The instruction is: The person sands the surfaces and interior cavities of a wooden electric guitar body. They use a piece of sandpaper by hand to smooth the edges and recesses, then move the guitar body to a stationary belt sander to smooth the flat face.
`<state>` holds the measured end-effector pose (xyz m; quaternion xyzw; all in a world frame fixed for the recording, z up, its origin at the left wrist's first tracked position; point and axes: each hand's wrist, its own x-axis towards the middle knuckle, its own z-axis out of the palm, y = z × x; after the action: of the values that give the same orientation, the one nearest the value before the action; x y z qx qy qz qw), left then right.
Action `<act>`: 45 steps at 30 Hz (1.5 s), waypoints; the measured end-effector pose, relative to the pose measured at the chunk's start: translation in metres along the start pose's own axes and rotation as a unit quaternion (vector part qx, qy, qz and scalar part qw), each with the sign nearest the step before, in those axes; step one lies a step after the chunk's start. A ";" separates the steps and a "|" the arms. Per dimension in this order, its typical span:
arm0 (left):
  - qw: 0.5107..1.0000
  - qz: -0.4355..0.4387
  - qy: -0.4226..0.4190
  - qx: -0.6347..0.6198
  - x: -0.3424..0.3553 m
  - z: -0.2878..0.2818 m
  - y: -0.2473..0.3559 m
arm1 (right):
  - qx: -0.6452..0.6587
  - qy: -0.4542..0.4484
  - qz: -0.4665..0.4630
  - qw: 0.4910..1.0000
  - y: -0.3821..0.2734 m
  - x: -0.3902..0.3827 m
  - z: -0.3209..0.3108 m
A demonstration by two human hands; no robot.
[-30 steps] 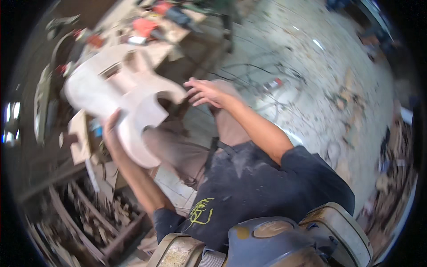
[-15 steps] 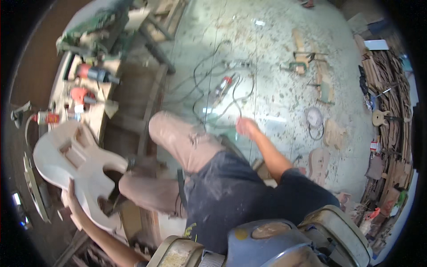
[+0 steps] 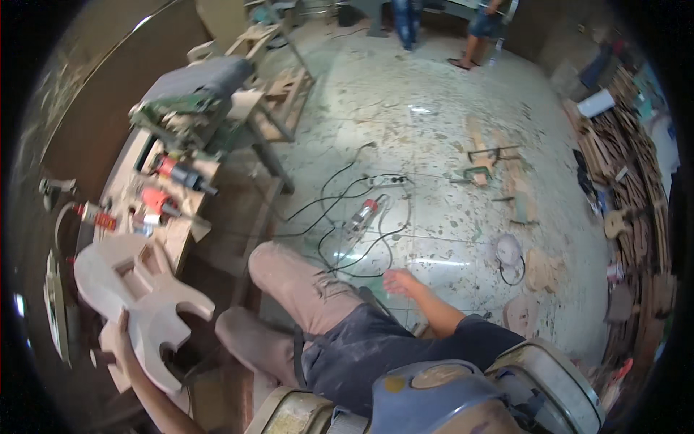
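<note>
An unpainted, pale electric guitar body [image 3: 155, 318] with cut-out cavities lies on the left, by the end of a workbench. My left hand [image 3: 123, 336] grips its near edge, fingers over the top face. Out over the floor, beyond my lap, hangs my right hand [image 3: 401, 283]; it holds nothing that I can see, and its fingers look loosely spread. On the floor ahead of it lies a red and grey corded power tool [image 3: 365, 214], its black cable looping around.
Power tools, including a red and blue one [image 3: 181, 173], and a glue bottle [image 3: 97, 216] sit on the workbench [image 3: 134, 170]. A power strip [image 3: 388, 180] and clamped wood pieces [image 3: 517, 181] are on the floor. Wood is stacked right [image 3: 629, 159]. Two people's legs [image 3: 406, 22] show far off.
The view has tilted up, so the scene sits lower and the far people's legs show more. My left hand stays on the guitar body; the right stays over the floor, fingers looking looser.
</note>
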<state>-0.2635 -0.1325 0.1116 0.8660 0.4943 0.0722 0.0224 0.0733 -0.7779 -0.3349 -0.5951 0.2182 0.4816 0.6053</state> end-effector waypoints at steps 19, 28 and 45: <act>0.825 -0.198 -0.167 -0.503 -0.021 -0.028 0.072 | -0.654 -0.065 -0.171 0.734 -0.104 0.026 0.158; 0.778 -0.263 -0.313 -0.478 0.002 -0.029 0.090 | -0.370 0.099 -0.076 0.921 -0.176 -0.146 0.148; 0.722 -0.325 -0.367 -0.489 0.012 -0.007 0.066 | -0.450 0.256 -0.120 0.847 0.020 -0.286 0.093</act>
<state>-0.2019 -0.1559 0.1266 0.4804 0.5945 -0.0309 0.6441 -0.0982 -0.7874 -0.0877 -0.9261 0.0517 0.2812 0.2462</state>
